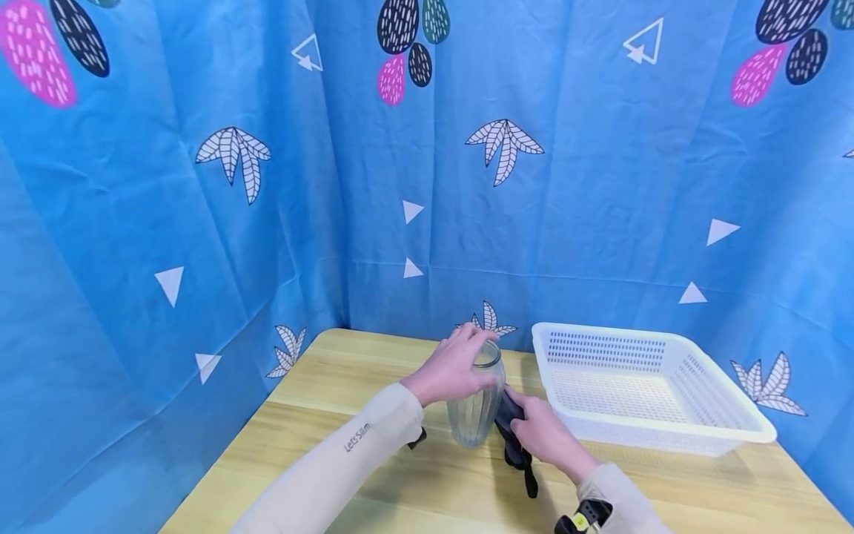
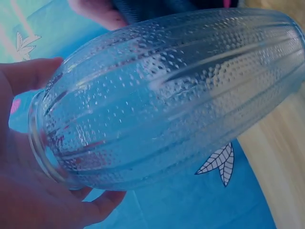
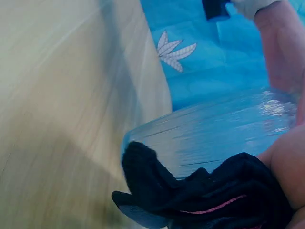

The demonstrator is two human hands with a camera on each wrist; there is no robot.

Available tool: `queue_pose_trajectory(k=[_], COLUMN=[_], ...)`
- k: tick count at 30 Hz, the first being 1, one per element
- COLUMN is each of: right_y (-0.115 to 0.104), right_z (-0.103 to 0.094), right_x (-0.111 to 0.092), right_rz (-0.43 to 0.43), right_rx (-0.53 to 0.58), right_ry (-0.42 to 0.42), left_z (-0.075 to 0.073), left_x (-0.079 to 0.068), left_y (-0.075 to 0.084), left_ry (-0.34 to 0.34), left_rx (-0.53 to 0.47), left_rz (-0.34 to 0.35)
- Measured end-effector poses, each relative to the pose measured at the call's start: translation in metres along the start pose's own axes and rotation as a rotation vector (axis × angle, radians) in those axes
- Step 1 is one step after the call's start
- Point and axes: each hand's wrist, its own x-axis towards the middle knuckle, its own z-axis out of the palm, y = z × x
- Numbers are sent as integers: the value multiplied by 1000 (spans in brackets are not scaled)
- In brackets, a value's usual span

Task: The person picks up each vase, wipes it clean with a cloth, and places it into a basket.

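The left wrist view reveals dimples on the glass vase (image 2: 167, 105), lost in the head view; the left hand (image 1: 457, 369) grips its neck, the right hand (image 1: 542, 432) clutches black cloth (image 3: 205, 195).

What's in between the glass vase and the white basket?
The right grip, holding a dark bundle, lies between the vase and the basket. Behind them there's bare table. The head view shows it.

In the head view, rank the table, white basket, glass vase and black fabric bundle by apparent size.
1. Wooden table
2. White plastic basket
3. Glass vase
4. Black fabric bundle, judging by its visible part; the right hand covers some.
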Motion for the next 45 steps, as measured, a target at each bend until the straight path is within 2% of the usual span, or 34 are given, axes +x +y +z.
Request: queue_pose_trajectory(k=[5,13,16,20,25,31,37,40,45], right_y=[-12,-25,-27,-23,-12,4,17,15,2], right_z=[-10,-25,-26,-24,-17,4,27,26,6], right_x=[-7,-1,8,21,29,24,14,12,9], right_rz=[-16,-181,-225,-220,-146,-88,-75,-66,-9], right_rx=[11,-34,-52,-74,-63,-42,-85,-92,-23], right_ry=[75,225,244,186,90,30,-44,-50,-22], left_z=[3,6,6,6,8,8,11,11,6], left_x=[0,3,5,6,7,4,-4,-4,1], left_y=[-1,-4,-4,-5,-7,-9,-9,-9,-5], left_ry=[-1,29,39,45,49,42,8,27,71], left_rx=[68,128,123,107,81,75,94,112,153], left_rz=[23,48,49,48,52,44,-22,-22,-12])
